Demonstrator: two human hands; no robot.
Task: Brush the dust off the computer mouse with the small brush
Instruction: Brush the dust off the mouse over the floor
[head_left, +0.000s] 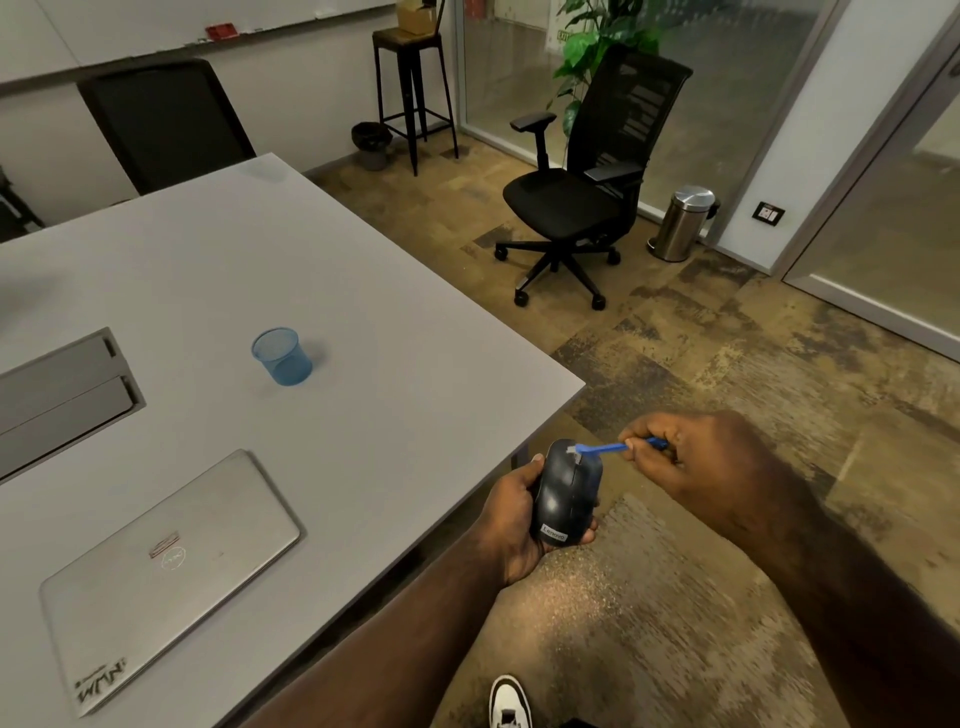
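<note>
My left hand (511, 525) grips a black computer mouse (566, 493) from its left side and underside, holding it in the air just past the table's right edge. The mouse's top faces up, with a brand label at its near end. My right hand (691, 462) pinches the handle of a small blue brush (605, 449). The brush's pale bristle head rests on the far end of the mouse, near the buttons. The rear end of the handle sticks out between my fingers.
A grey table (363, 322) fills the left, carrying a closed silver laptop (171, 571), a blue mesh cup (283, 357) and a recessed cable box (67, 389). On the carpet to the right are a black office chair (582, 192) and a steel bin (683, 221).
</note>
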